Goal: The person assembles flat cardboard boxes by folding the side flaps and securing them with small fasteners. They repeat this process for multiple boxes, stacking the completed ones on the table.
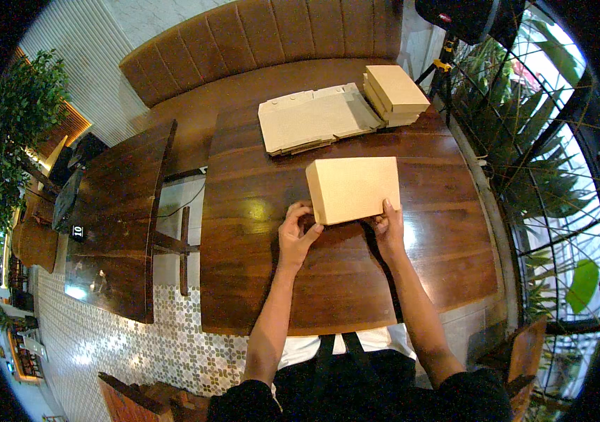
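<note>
A closed tan cardboard box (354, 188) rests on the dark wooden table (342, 281) in front of me. My left hand (298, 235) grips its near left corner, fingers curled against the side. My right hand (389, 228) holds the near right corner, with a finger up on the box's right edge. Both forearms come up from the lower edge of the head view.
A pile of flat unfolded cardboard blanks (314, 119) lies at the table's far side. Beside it stands a stack of folded boxes (395, 95). A brown padded bench (257, 35) runs behind, a second table (120, 218) stands left, and a metal window grille (546, 176) lines the right.
</note>
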{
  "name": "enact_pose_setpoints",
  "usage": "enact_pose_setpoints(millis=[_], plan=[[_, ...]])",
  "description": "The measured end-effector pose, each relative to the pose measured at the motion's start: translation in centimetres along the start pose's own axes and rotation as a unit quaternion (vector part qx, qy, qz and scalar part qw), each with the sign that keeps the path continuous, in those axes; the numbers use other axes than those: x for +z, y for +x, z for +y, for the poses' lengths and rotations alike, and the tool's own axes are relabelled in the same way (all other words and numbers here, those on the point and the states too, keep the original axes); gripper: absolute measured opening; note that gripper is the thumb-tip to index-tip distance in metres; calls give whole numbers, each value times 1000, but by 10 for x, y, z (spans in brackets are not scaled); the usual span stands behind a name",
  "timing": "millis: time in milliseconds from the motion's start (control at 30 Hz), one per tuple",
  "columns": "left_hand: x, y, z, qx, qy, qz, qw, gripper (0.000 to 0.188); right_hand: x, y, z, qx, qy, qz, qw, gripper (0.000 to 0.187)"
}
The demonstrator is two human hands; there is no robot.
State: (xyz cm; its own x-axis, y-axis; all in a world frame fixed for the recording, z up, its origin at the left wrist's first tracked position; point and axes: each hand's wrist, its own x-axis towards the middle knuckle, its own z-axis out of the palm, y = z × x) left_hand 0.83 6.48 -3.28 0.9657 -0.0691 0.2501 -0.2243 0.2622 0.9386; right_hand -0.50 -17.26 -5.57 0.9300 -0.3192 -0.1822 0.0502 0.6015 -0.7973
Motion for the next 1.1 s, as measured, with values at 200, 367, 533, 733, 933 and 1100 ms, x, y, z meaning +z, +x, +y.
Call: enact_pose_setpoints(millis=[200,367,533,733,933,1100], plan=[[1,8,4,149,75,-25,986,60,1,2,-4,21,-32,-38,999,48],[8,7,15,115,-17,-5,993,76,12,-7,-16,52,-119,-76,989,51],[9,12,38,149,141,-7,979,87,23,-24,-20,103,-108,-70,986,54],[32,15,74,284,121,18,951,75,30,-64,-41,277,-79,-204,936,61],[41,-5,93,260,202,34,944,65,53,-97,-39,-25,-437,-226,870,61],[45,-29,97,235,234,46,942,58,74,-119,-56,-189,-250,-247,917,63]])
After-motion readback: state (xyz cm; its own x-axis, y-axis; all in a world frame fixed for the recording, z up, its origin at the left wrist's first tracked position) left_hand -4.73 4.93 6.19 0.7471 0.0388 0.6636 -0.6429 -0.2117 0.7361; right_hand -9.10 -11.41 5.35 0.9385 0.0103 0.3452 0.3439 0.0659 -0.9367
